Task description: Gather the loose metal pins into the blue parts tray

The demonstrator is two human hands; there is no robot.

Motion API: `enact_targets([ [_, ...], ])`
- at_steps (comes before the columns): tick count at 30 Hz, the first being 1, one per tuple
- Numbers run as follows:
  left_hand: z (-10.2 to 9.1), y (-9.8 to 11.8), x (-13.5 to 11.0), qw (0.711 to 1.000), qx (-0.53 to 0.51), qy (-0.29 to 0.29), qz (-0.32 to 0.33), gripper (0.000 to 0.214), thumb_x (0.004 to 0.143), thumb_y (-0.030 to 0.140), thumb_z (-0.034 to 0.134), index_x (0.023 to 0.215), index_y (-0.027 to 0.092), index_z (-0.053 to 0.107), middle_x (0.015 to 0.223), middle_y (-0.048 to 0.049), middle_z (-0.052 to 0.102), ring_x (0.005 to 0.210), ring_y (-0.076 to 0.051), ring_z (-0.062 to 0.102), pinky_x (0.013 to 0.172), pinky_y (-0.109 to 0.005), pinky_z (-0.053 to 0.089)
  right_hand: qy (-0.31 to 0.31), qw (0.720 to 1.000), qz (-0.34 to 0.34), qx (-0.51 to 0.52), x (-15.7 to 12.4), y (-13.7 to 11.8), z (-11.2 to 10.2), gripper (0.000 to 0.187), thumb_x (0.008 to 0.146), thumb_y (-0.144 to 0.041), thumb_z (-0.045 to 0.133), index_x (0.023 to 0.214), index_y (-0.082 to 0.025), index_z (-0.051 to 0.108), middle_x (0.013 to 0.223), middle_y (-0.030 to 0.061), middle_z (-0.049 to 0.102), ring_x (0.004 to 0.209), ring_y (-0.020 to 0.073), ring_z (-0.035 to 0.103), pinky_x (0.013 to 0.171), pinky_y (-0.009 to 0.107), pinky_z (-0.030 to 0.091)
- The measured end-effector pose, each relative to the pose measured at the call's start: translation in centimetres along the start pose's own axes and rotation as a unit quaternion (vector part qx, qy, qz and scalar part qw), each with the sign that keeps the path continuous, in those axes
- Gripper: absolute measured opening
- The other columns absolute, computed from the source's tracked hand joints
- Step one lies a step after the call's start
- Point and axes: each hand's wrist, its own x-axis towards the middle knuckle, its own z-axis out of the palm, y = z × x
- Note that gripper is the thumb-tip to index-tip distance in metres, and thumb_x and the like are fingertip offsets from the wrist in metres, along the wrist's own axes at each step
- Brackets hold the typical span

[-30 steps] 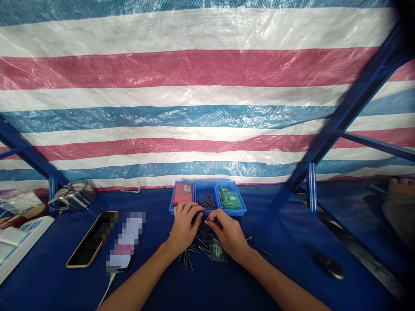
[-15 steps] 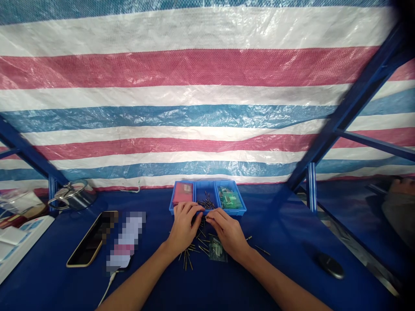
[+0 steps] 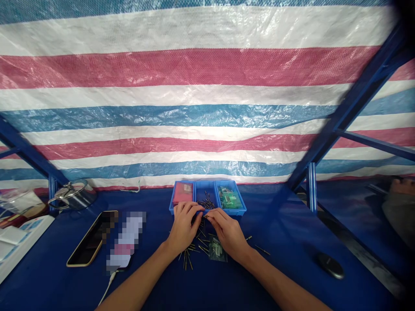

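Note:
Drill bits (image 3: pixel 186 261), thin and dark with brassy parts, lie loose on the blue table in front of a blue three-compartment tray (image 3: pixel 240 211). My left hand (image 3: pixel 184 224) is curled at the tray's front edge, fingers bent and thumb tucked in; what it grips, if anything, is hidden. Close beside it, my right hand (image 3: pixel 227 229) pinches a small drill bit whose brassy end shows at the fingertips. More drill bits (image 3: pixel 206 202) lie in the tray's middle compartment. A small clear plastic bag (image 3: pixel 217 249) with pale contents rests by my right wrist.
The tray's left compartment holds a red packet (image 3: pixel 183 194), the right one green packets (image 3: pixel 230 198). Two phones (image 3: pixel 92 239) (image 3: pixel 126 242), one cabled, lie left. A lidded pot (image 3: pixel 74 194) stands behind them. A dark oval object (image 3: pixel 330 264) is at right. Another person's arm (image 3: pixel 400 211) shows far right.
My right fingertips have shifted very slightly at the small drill bit. My left hand and the tray look unmoved. The person's arm at far right has moved a little.

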Motion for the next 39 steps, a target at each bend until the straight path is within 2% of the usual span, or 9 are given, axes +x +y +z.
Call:
enact_targets([
  [4,-0.12,0.1,0.03,1.0,0.008,0.001,0.003,0.018,0.109,0.026,0.054,0.117,0.028,0.069,0.119,-0.0045,0.069,0.113,-0.025,0.057,0.096,-0.043,0.042,0.005,1.0,-0.001,0.011,-0.05,-0.04,-0.04,0.015,0.112,-0.027,0.049,0.106,-0.026,0.063,0.107,0.0054,0.07,0.094,0.0192,0.071,0.083,0.029,0.059],
  [12,-0.09,0.12,0.02,1.0,0.009,-0.001,0.001,0.017,0.109,0.026,0.054,0.116,0.028,0.069,0.118,-0.0045,0.069,0.113,-0.025,0.057,0.095,-0.042,0.042,-0.008,1.0,0.004,0.014,-0.26,0.23,0.13,0.015,0.111,-0.024,0.05,0.099,-0.025,0.06,0.102,0.0036,0.066,0.088,0.0173,0.068,0.077,0.027,0.055],
  [22,-0.06,0.13,0.03,1.0,0.001,-0.001,0.0,0.018,0.109,0.026,0.053,0.118,0.028,0.069,0.119,-0.0046,0.069,0.113,-0.025,0.056,0.096,-0.043,0.041,-0.014,1.0,-0.014,-0.018,0.01,0.05,-0.12,0.028,0.114,-0.023,0.038,0.117,-0.025,0.065,0.105,0.0066,0.07,0.091,0.0187,0.071,0.08,0.028,0.059],
  [26,-0.1,0.11,0.01,1.0,-0.001,-0.002,0.001,0.019,0.11,0.028,0.051,0.118,0.028,0.069,0.119,-0.0053,0.069,0.113,-0.026,0.056,0.095,-0.043,0.041,0.001,1.0,-0.013,-0.002,-0.26,0.59,0.17,0.031,0.113,-0.019,0.035,0.125,-0.025,0.063,0.099,0.0058,0.07,0.087,0.0186,0.071,0.08,0.029,0.06],
  [31,-0.08,0.04,0.01,1.0,0.002,-0.003,0.001,0.021,0.111,0.03,0.049,0.119,0.028,0.069,0.119,-0.0063,0.069,0.112,-0.027,0.056,0.093,-0.044,0.042,0.016,1.0,-0.001,0.01,-0.37,0.77,0.38,0.033,0.113,-0.021,0.034,0.136,-0.025,0.058,0.102,0.0062,0.073,0.091,0.0195,0.073,0.079,0.03,0.061],
  [36,-0.03,0.08,0.02,1.0,-0.004,-0.001,0.002,0.019,0.11,0.028,0.052,0.119,0.028,0.068,0.119,-0.005,0.069,0.113,-0.026,0.056,0.095,-0.044,0.041,0.019,1.0,0.004,0.022,-0.25,0.43,0.22,0.03,0.114,-0.024,0.037,0.133,-0.027,0.061,0.109,0.006,0.074,0.101,0.0205,0.075,0.086,0.031,0.062],
  [39,-0.04,0.14,0.01,1.0,-0.001,0.001,0.001,0.018,0.11,0.027,0.053,0.118,0.028,0.069,0.119,-0.0043,0.069,0.113,-0.025,0.056,0.095,-0.043,0.041,0.005,1.0,0.004,0.014,-0.18,0.25,0.11,0.028,0.114,-0.025,0.04,0.127,-0.028,0.065,0.111,0.0058,0.074,0.099,0.0206,0.074,0.089,0.032,0.06],
])
